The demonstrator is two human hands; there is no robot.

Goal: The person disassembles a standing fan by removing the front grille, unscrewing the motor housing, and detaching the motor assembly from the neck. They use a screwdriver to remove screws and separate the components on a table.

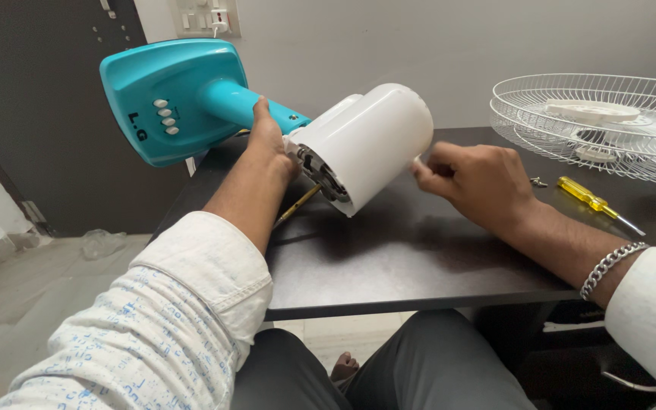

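Table fan body laid on its side across the dark table (419, 258). White motor housing (370, 144) rests at the table's near-left part, teal stand (172, 99) overhanging the edge. Left hand (267, 144) is wrapped around the teal neck. Right hand (476, 182) is pinched, fingertips together, on the housing's rear rim. Housing judged smooth, slippery, rigid plastic, motor-heavy; best gripped at the neck. Yellow screwdriver (597, 203) and wire fan guard (594, 121) lie to the right.

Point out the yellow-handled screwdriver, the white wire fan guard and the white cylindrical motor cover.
yellow-handled screwdriver (586, 196), head view, on the clear yellow handle.
white wire fan guard (525, 125), head view, on the left rim wires.
white cylindrical motor cover (377, 140), head view, on the smooth side wall.
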